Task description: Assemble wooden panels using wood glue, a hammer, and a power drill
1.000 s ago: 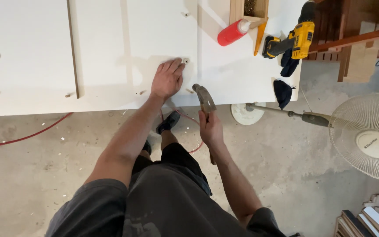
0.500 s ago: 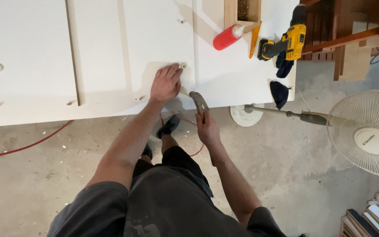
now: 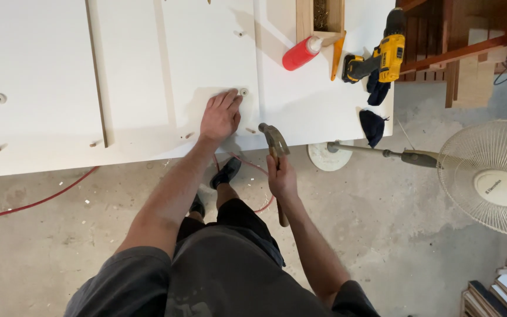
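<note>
Left hand (image 3: 220,115) pressed flat on the white panel (image 3: 148,70), fingers together beside a small round fitting (image 3: 243,92), right hand (image 3: 281,178) gripping a hammer (image 3: 276,147) near the surface edge, drill (image 3: 381,56), red bottle (image 3: 300,54) and fan (image 3: 491,179) further right

Hammer (image 3: 275,144) w/ wooden handle, head up, at white panel (image 3: 130,76) edge
</note>
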